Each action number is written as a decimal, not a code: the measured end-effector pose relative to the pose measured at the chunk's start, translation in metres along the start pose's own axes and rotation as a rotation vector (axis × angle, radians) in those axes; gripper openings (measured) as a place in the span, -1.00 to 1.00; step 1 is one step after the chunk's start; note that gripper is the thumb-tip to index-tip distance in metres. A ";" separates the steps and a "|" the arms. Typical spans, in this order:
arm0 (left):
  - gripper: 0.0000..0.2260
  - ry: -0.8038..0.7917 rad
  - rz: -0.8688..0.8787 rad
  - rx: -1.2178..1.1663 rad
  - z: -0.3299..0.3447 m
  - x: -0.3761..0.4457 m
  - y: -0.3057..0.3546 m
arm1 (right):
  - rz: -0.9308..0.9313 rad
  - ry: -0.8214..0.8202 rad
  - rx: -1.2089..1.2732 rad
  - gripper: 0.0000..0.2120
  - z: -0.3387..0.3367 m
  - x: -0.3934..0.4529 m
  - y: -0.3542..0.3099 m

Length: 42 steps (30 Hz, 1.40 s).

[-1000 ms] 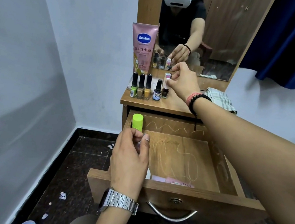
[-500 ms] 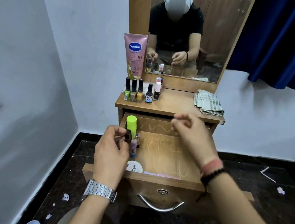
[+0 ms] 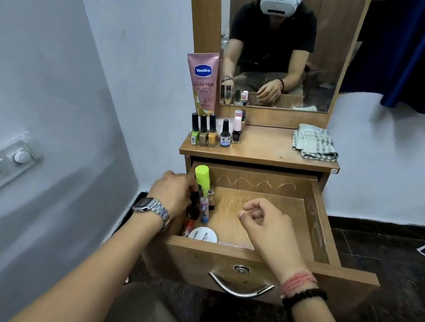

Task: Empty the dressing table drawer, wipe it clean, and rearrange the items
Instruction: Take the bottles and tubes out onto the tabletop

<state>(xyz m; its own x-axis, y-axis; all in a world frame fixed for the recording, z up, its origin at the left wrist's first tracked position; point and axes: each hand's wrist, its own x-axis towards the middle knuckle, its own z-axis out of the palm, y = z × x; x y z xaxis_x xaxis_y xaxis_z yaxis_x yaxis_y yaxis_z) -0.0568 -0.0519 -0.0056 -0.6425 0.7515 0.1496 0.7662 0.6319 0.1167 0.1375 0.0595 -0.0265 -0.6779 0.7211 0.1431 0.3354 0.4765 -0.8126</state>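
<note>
Change: since half a second ago, right hand has dropped lower over the drawer floor; left hand has reached deeper into the left corner.
Left fingers: curled round a dark bottle, upright.
Right fingers: loosely curled, holding nothing.
Items: green-capped bottle, small tubes, polish tin, all along the left wall.
Key relation: they stand left of my right hand; left hand is nearer.

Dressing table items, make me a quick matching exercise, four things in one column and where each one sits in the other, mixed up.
1. Vaseline tube
2. checked cloth
3. green-capped bottle
4. polish tin

A. drawer, front left
B. tabletop, right side
C. drawer, back left corner
D. tabletop, standing beside the mirror

Pairs: 1-D, 2-B, 3-C, 4-A
</note>
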 end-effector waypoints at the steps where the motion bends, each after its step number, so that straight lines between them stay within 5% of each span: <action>1: -0.73 0.008 0.022 0.028 0.001 0.003 0.000 | -0.001 -0.003 -0.014 -0.94 0.001 0.000 0.000; 12: -0.79 -0.060 0.118 0.147 -0.005 0.009 0.004 | 0.034 -0.038 -0.001 -0.91 -0.003 -0.003 -0.005; 26: -0.84 0.335 0.276 0.083 -0.104 0.070 0.065 | 0.049 -0.059 -0.006 -0.91 -0.009 -0.009 -0.012; 42: -0.87 0.201 0.223 0.316 -0.079 0.138 0.087 | 0.046 -0.091 0.035 -0.92 -0.007 -0.008 -0.008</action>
<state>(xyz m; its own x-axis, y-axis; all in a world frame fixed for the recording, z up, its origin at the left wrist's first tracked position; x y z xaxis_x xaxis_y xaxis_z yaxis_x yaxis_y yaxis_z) -0.0782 0.0916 0.1029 -0.4237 0.8439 0.3290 0.8262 0.5090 -0.2416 0.1447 0.0531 -0.0171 -0.7199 0.6919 0.0546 0.3455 0.4254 -0.8365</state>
